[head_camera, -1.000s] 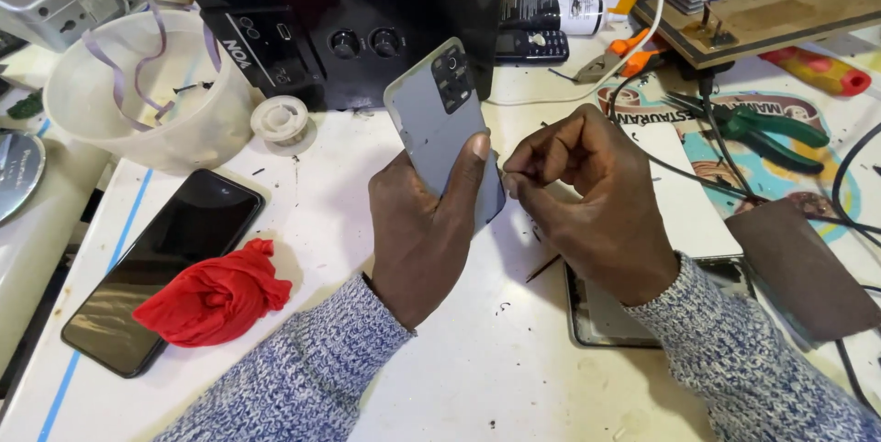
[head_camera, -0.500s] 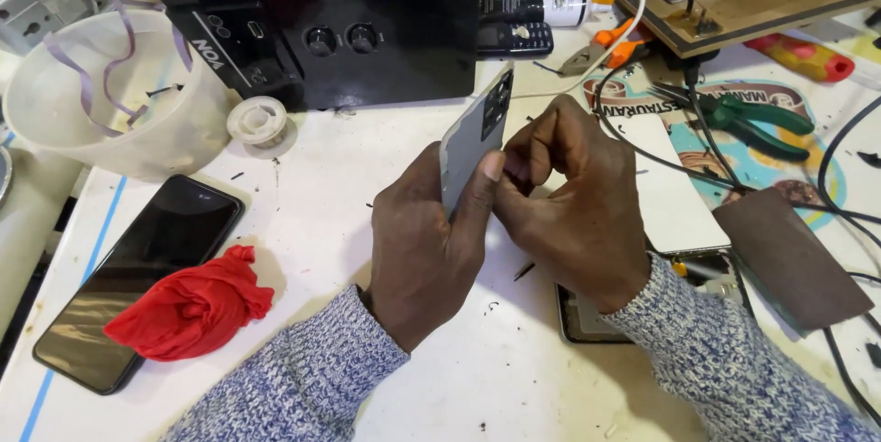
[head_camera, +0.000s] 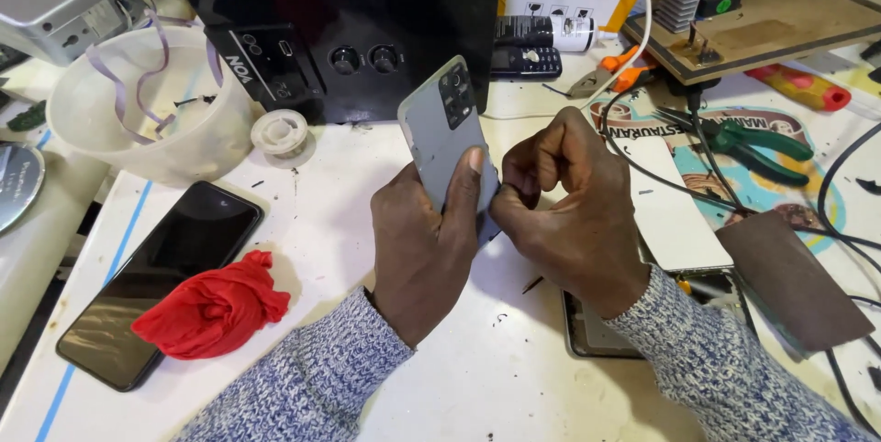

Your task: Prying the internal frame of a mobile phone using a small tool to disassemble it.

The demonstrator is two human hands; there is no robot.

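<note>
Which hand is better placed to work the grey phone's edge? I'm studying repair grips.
Probably the right hand: its pinched fingertips sit at the grey phone's side edge, while the left hand is wrapped around the phone, steadying it.

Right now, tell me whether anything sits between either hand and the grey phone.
Nothing visible does. The left hand grips the grey phone directly, thumb on its back. The right hand is pinched against the phone's right edge; whether it holds a tool cannot be told.

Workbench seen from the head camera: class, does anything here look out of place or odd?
Yes. A crumpled red cloth lies on the screen of the black phone. Black specks dot the white table. The left hand holds a grey phone upright, the right hand pinching its edge.
</note>
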